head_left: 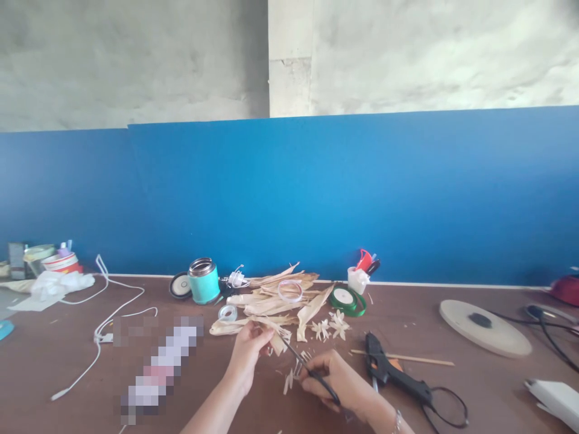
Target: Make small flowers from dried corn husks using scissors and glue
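Note:
Between its thumb and fingers my left hand (251,352) pinches a strip of dried corn husk (277,343). My right hand (332,383) is closed on black-handled scissors (319,377), whose blades point up and left to the husk's edge. Small cut husk pieces (288,381) lie on the table below the blades. Behind my hands is a heap of pale dried husks (271,301). Flower shapes made of husk (338,325) sit to its right. Whether the blades are closed on the husk I cannot tell.
A black glue gun (393,374) and a thin wooden stick (411,358) lie at right, near a round turntable (484,325). Green ribbon (355,306), clear tape (227,313) and a turquoise flask (203,283) stand farther back. White cable (97,328) runs at left. A blue partition (289,193) edges the table.

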The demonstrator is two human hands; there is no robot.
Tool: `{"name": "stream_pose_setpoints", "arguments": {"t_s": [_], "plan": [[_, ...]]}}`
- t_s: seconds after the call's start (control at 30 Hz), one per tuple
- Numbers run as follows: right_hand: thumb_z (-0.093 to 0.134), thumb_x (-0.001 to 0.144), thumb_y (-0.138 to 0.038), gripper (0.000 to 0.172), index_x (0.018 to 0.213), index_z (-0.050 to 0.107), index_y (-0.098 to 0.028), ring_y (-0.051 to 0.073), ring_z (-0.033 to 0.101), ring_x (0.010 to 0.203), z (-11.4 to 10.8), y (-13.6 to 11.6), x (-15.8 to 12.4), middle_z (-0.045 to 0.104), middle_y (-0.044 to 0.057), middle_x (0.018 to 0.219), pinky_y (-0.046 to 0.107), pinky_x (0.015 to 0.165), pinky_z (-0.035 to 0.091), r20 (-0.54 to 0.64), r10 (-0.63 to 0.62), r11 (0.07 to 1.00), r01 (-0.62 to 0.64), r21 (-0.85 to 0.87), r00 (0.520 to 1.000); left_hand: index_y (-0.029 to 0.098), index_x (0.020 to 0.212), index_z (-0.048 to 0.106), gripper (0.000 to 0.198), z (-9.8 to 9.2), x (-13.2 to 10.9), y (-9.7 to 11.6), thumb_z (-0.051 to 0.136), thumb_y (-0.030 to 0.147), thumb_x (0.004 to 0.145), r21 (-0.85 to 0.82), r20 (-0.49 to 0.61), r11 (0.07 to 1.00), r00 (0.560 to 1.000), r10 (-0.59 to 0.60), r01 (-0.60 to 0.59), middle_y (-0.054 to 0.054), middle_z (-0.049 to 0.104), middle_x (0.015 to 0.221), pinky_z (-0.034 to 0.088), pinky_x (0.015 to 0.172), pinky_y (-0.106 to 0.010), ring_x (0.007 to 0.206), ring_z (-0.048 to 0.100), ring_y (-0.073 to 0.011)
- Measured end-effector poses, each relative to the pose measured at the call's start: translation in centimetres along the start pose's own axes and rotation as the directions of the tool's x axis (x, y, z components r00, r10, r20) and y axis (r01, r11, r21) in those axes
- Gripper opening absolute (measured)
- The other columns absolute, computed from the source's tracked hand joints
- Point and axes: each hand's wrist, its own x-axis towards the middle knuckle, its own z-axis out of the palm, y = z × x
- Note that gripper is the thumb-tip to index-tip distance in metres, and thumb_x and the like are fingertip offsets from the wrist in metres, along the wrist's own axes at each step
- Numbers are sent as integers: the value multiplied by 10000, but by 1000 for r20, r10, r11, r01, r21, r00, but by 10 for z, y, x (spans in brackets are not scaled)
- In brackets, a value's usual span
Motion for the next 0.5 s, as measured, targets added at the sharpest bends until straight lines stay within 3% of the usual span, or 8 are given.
{"name": "stream_pose_setpoints", "arguments": {"t_s": [0.3, 0.5], "plan": [[636, 693, -253, 198, 835, 677, -121, 32, 321, 314, 1, 0, 0, 430, -91, 370, 149, 328, 195, -1, -12, 1000, 12, -22, 1000, 145, 757, 631, 282, 2, -2, 5, 785, 221, 533, 4, 21, 1000, 1000, -22, 22, 34, 600, 572, 344, 474, -198, 471, 475, -76], [650, 684, -260, 204, 827, 679, -118, 29, 327, 314, -3, 3, 0, 460, -79, 407, 147, 317, 196, 25, -38, 999, 39, -26, 999, 142, 829, 637, 328, -2, 4, 3, 774, 215, 540, 41, 61, 999, 998, -25, 23, 26, 608, 594, 356, 488, -201, 514, 507, -94]]}}
